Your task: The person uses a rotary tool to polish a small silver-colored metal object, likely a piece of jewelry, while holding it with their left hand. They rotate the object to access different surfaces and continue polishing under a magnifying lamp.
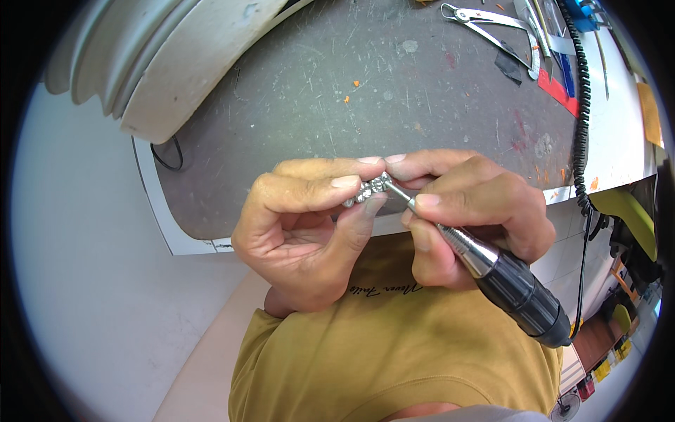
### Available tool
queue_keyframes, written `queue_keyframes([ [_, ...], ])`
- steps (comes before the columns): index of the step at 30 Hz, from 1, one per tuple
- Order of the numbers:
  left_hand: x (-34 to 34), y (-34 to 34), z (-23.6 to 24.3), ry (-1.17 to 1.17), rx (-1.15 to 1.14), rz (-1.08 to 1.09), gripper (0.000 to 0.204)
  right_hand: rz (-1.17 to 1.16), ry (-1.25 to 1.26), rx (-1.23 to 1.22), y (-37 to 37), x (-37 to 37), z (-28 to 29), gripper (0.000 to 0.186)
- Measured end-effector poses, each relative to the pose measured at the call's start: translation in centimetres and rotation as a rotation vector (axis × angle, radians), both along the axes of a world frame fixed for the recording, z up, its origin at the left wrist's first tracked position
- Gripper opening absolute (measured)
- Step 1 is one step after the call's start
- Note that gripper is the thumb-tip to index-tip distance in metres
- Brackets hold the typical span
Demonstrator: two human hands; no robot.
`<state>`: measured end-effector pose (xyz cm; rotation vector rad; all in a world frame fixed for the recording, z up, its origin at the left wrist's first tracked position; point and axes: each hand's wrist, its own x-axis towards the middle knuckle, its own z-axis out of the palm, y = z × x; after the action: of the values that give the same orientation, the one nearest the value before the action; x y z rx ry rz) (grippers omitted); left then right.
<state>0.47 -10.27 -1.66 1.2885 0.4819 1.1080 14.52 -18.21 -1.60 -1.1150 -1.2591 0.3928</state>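
Observation:
Between the thumb and fingertips of my left hand (299,232) is a small, knobbly silver-coloured jewellery piece (366,190), partly covered by the fingers. My right hand (489,204) grips a rotary handpiece (520,292) like a pen, its black body slanting down to the right. The thin metal tip of the handpiece meets the right end of the piece, though whether it touches cannot be made out. Fingertips of both hands come together just above the piece. Both hands are held at the near edge of the bench.
A scratched grey mat (295,112) covers the white-edged bench. At the upper left stands a large pale ribbed duct (172,84). A metal caliper gauge (462,14), a red strip (560,95) and slim tools lie at the far right, beside a coiled black cord (583,133). Orange crumbs (356,83) dot the mat.

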Motion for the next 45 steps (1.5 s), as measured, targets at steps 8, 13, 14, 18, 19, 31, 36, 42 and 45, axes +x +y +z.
queue_keyframes([
  [8,0.1,0.0,-0.1,-0.009,0.020,0.004,0.025,-0.021,0.042,-0.008,0.1,-0.2,0.1,0.019],
  [13,-0.1,0.2,-0.1,-0.014,0.021,0.001,0.025,-0.016,0.040,0.031,0.4,-0.3,-0.1,0.019],
  [14,-0.1,0.3,-0.1,-0.017,0.026,-0.002,0.025,-0.008,0.034,0.028,0.5,-0.2,0.0,0.019],
  [18,-0.1,0.3,-0.1,-0.010,0.037,0.006,0.026,-0.004,0.008,0.030,0.5,-0.2,0.0,0.018],
  [19,0.0,0.2,-0.1,-0.021,0.040,0.010,0.026,-0.007,0.001,0.031,0.5,-0.1,-0.1,0.018],
  [31,-0.4,0.6,-0.4,0.015,0.095,0.013,0.029,-0.021,0.022,0.045,0.6,-0.4,0.0,0.019],
  [36,-0.7,0.4,-0.1,0.099,0.143,-0.008,0.029,-0.039,-0.007,0.028,0.6,-0.5,0.0,0.020],
  [42,-0.3,0.2,-0.3,0.045,0.113,0.033,0.028,-0.040,-0.019,0.005,0.4,-0.4,0.3,0.019],
  [45,-0.3,0.3,-0.3,0.044,0.108,0.034,0.028,-0.033,-0.015,0.011,0.6,-0.4,0.3,0.019],
])
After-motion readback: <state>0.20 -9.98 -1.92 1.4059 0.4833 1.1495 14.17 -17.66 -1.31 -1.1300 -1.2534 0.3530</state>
